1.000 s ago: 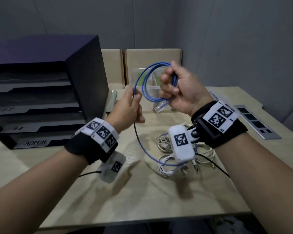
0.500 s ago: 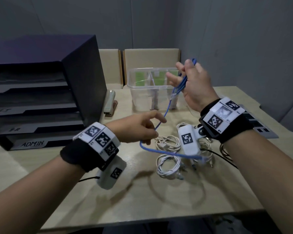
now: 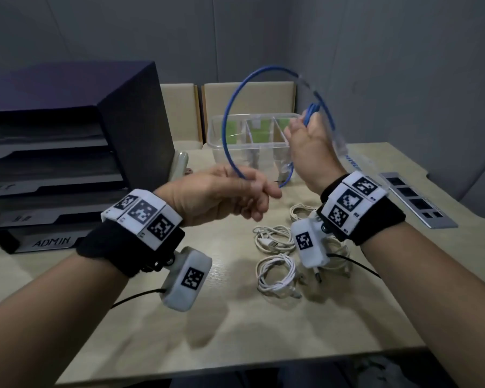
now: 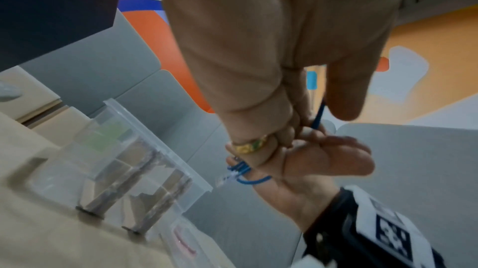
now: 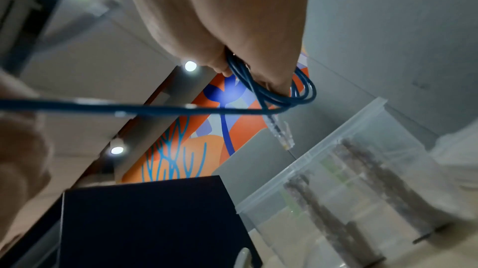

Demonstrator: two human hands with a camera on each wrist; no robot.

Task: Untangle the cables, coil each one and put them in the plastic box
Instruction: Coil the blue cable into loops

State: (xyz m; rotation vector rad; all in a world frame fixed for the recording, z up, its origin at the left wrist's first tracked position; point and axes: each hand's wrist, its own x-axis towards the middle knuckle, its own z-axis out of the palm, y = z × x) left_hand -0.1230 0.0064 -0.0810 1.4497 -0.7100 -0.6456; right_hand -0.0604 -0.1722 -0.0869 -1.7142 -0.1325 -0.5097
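Two hands coiling the blue cable (image 3: 230, 119).
Right hand (image 3: 310, 152) is clamping gathered loops; left hand (image 3: 224, 191) is pinching the free run, likely needing another wrap.

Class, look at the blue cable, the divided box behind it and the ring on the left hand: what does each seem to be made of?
Blue cable: smooth, flexible plastic jacket, bending in loops; clear plastic plug. Plastic box: clear rigid plastic, since the table shows through its walls. Ring: shiny yellow metal, possibly gold, with a greenish inlay.
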